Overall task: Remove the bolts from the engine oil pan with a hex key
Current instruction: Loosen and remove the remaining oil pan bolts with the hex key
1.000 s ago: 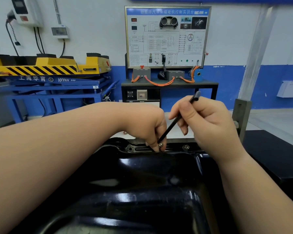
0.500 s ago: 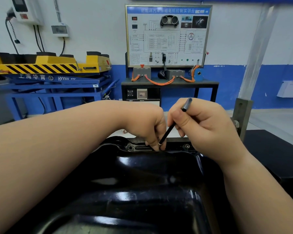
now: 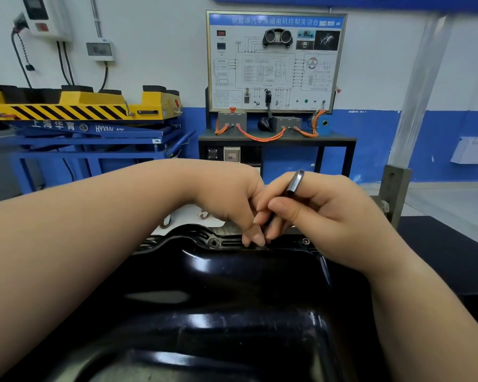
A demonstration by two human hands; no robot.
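Right hand [image 3: 323, 216] grips the hex key [image 3: 295, 181], which is tilted, its tip hidden. Left hand [image 3: 232, 199] curls down onto the far flange of the oil pan [image 3: 232, 285]; whether it pinches key or bolt cannot be told. One bolt [image 3: 305, 241] sits just right of the hands. Risk: a tilted key seats poorly, slips and rounds the socket.
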